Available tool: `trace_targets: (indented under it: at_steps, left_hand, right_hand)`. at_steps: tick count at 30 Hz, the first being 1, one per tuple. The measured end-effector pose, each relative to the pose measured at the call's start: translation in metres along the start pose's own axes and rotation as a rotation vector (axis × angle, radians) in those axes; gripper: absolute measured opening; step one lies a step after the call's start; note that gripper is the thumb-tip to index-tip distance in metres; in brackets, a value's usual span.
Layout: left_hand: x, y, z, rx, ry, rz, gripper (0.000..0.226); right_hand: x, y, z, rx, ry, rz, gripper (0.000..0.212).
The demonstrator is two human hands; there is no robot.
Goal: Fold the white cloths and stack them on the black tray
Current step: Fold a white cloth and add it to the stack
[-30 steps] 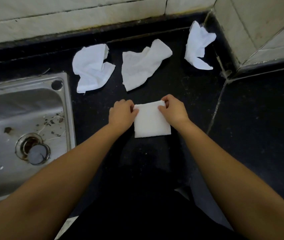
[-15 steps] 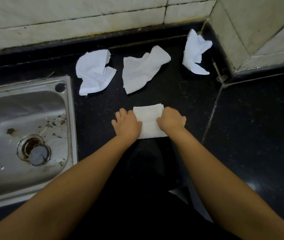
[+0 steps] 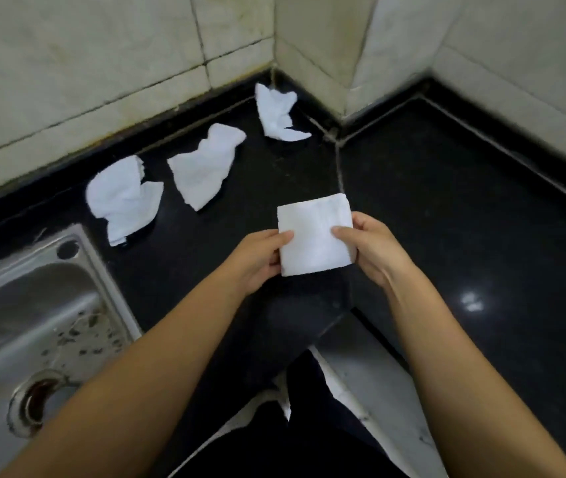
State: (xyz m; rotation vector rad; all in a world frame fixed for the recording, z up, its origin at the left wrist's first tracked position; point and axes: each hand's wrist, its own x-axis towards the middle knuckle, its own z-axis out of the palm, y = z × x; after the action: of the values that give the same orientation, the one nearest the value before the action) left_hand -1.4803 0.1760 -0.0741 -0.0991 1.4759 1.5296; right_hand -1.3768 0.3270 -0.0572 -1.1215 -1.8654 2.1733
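Cloth (image 3: 314,232), folded square, sits between your hands above the counter (image 3: 447,208) near its inner corner; your left hand (image 3: 257,258) and right hand (image 3: 373,248) each pinch a side edge.

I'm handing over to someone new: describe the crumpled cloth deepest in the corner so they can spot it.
Start at the tiled wall corner behind the black counter. At its foot lies the corner cloth, white and crumpled. Unlike the two crumpled cloths nearer the sink, it is bunched upright against the wall.
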Motion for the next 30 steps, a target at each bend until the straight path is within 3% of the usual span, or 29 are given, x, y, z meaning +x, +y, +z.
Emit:
trace_targets:
  at_steps: [3,7,17,25,30]
  left_hand:
    - [-0.015,-0.019,0.035,0.06,-0.117,-0.064,0.024]
    - [-0.046,-0.066,0.097,0.258,-0.277,-0.105,0.01]
    - [-0.179,-0.23,0.261,0.671,-0.75,-0.234,0.009]
    - [-0.345,-0.426,0.383,0.957,-1.02,-0.429,0.009]
    - [-0.426,-0.511,0.452,1.054,-1.142,-0.464,0.008]
  right_hand:
    - [-0.063,0.033,-0.027,0.144,0.151,-0.041,0.022]
    - [-0.151,0.082,-0.067,0.319,0.408,-0.034,0.015]
    - [-0.404,0.225,-0.146,0.603,1.042,-0.004,0.013]
    - [-0.66,0.348,-0.207,0.779,1.288,0.086,0.007]
    - [-0.773,0.392,-0.248,0.895,1.38,0.083,0.01]
